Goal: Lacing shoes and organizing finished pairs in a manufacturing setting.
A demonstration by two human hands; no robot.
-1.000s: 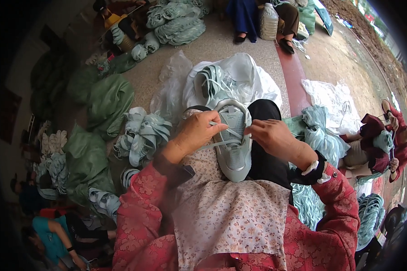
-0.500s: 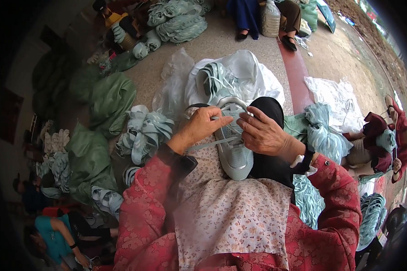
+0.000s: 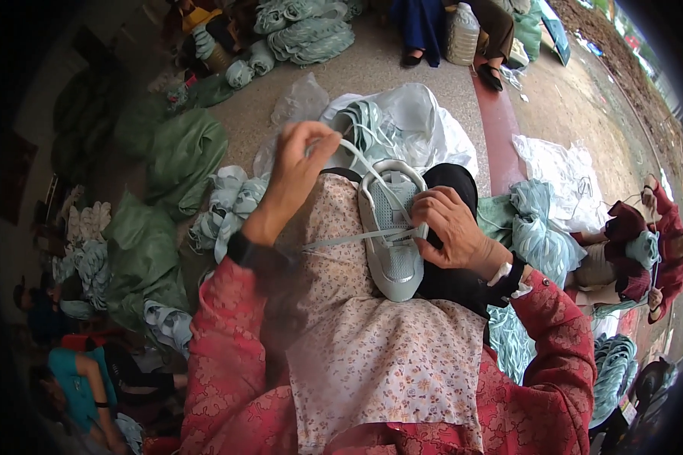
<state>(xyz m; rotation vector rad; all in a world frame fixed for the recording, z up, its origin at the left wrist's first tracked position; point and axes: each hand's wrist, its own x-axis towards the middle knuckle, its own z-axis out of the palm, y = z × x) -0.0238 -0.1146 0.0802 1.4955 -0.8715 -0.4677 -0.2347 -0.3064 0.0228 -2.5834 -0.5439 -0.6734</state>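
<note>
Left hand [image 3: 294, 168] pinches lace [image 3: 357, 152], forward-left of shoe [image 3: 397, 264] | shoe fore-aft, heel away | right hand [image 3: 451, 227] nearer, curled at edge, hold unclear

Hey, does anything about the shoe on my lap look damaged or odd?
Nothing stands out as damaged or odd, though tiny flaws wouldn't show. The shoe sits upright, toe toward you; one lace strand crosses the floral apron, another runs to your left hand.
</note>
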